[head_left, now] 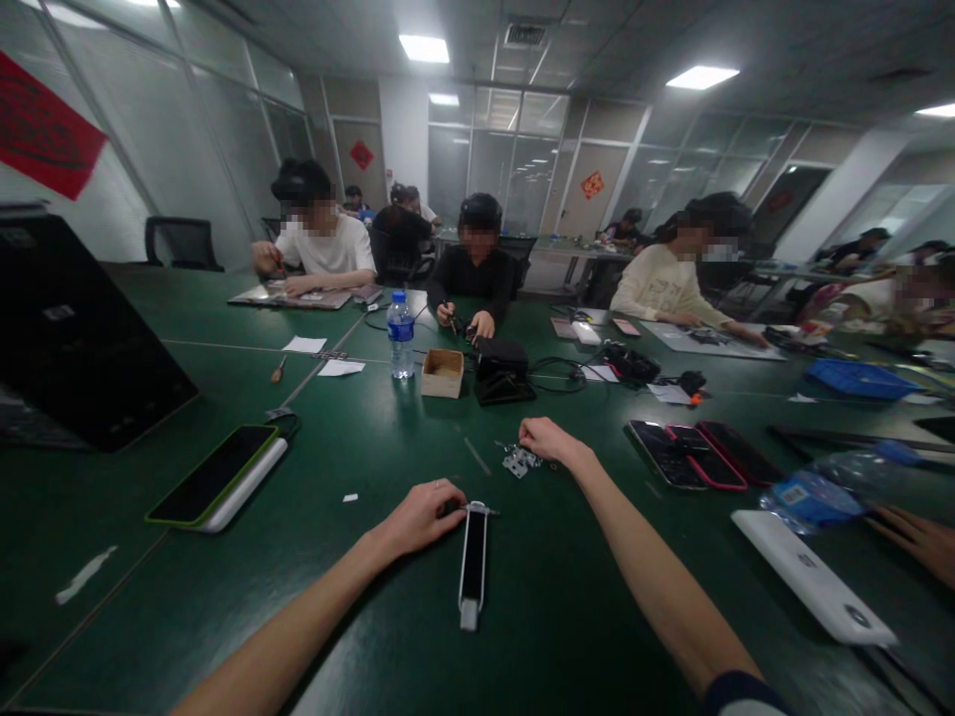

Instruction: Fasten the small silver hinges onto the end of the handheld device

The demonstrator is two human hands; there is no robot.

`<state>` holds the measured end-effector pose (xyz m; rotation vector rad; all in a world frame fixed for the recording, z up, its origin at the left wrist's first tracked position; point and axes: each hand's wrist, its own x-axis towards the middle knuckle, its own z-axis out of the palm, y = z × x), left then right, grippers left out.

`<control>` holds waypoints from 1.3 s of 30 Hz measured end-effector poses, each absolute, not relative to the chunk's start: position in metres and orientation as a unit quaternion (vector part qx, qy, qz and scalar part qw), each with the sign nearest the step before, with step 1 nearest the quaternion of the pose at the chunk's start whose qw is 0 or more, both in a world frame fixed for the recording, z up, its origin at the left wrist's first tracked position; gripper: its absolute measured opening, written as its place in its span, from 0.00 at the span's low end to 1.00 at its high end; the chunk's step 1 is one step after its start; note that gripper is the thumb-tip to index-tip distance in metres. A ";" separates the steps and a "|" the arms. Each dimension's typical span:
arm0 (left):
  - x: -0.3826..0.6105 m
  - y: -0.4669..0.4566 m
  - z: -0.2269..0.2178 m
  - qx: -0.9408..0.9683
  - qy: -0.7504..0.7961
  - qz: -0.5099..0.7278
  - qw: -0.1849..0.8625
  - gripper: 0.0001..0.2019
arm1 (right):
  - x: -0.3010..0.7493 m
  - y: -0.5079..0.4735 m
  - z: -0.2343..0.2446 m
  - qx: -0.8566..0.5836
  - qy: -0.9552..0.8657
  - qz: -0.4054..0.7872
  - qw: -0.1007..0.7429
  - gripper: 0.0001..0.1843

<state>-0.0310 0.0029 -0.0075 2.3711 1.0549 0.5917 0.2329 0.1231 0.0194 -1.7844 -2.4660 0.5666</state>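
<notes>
On the green table in front of me lies a long, narrow device (473, 567) with a black face and a white frame. A thin crosspiece sticks out on both sides of its far end. My left hand (427, 515) rests on the table at that end, thumb and fingers closed on the crosspiece's left side. Farther off to the right is a small pile of flat silver metal pieces (517, 461). My right hand (550, 440) reaches over the pile's far edge with its fingertips pinched together. Whatever is between those fingertips is too small to make out.
Beyond the pile stand a small open cardboard box (443, 374), a water bottle (401, 336) and a black case (501, 370). Phones (686, 454) and a white power bank (812, 577) lie right. At left is a green-edged phone (215, 475). Another person's hand (917, 542) rests far right.
</notes>
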 end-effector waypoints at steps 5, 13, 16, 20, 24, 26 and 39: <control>-0.030 0.002 -0.005 0.866 0.384 0.218 0.233 0.06 | 0.224 0.069 0.021 -0.501 -0.817 0.227 0.172 0.10; -0.030 0.002 -0.006 0.862 0.389 0.222 0.237 0.07 | 0.221 0.008 0.000 -0.465 -0.754 0.386 0.259 0.08; -0.031 0.003 -0.007 0.861 0.393 0.216 0.238 0.07 | 0.220 0.005 -0.005 -0.471 -0.748 0.390 0.257 0.08; -0.030 0.003 -0.005 0.861 0.398 0.207 0.238 0.07 | 0.219 0.002 -0.002 -0.466 -0.766 0.364 0.250 0.08; -0.030 0.003 -0.006 0.859 0.403 0.212 0.233 0.07 | 0.218 -0.001 -0.003 -0.450 -0.784 0.342 0.258 0.08; -0.030 0.003 -0.009 0.859 0.400 0.217 0.234 0.07 | 0.217 -0.001 -0.006 -0.441 -0.791 0.329 0.267 0.08; -0.030 0.003 -0.008 0.864 0.396 0.214 0.226 0.07 | 0.219 -0.003 -0.003 -0.432 -0.802 0.340 0.233 0.10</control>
